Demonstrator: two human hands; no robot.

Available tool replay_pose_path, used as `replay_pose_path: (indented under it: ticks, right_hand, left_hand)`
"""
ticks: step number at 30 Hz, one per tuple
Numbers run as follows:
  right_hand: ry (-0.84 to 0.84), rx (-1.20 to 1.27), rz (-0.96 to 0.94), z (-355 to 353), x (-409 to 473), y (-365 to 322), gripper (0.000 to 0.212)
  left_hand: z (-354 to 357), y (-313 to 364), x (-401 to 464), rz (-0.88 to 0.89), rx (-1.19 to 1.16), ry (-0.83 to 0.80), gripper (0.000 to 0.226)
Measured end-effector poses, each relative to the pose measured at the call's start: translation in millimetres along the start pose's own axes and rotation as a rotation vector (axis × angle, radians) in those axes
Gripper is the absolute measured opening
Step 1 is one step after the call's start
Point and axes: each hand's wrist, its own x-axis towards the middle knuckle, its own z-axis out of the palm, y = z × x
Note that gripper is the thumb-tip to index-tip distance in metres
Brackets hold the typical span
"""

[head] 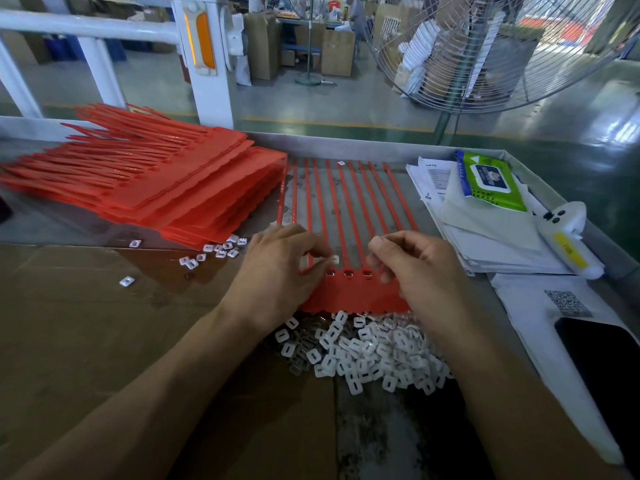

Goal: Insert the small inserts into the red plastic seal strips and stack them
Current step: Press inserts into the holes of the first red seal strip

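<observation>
A red seal strip sheet (356, 292) lies flat in front of me, its long tails (349, 202) running away across the metal table. Several sockets along its head row hold white inserts. My left hand (277, 271) rests on the sheet's left end and pinches a small white insert (334, 260) at the fingertips, just above the socket row. My right hand (419, 271) hovers over the sheet's right end with fingers curled; whether it holds an insert is hidden. A heap of loose white inserts (367, 351) lies just below the sheet. A stack of red sheets (166, 181) sits at the left.
A few stray inserts (221, 251) lie beside the stack. Cardboard (86, 323) covers the table's left. Papers, a green wipes pack (488, 181) and a white scanner (568, 237) crowd the right, with a dark phone (602, 358) nearer. A large fan (502, 53) stands beyond the table.
</observation>
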Motion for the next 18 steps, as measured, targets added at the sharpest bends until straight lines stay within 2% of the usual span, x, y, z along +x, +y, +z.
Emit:
replay_pose_path:
  ticks: [4,14,18]
  right_hand:
    - [0.007,-0.054,-0.009,-1.5,-0.9,0.2,0.018]
    - [-0.040,-0.167,-0.068,2.5,-1.0,1.2,0.016]
    - [-0.082,-0.362,-0.164,4.2,-3.0,-0.6,0.013]
  left_hand:
    - [3.6,-2.7,1.7,-0.064,0.109,-0.143,0.018]
    - [-3.9,-3.2,2.0,-0.077,0.214,-0.189,0.016]
    - [-4.2,-2.7,-0.9,-0.070,0.191,-0.167,0.016]
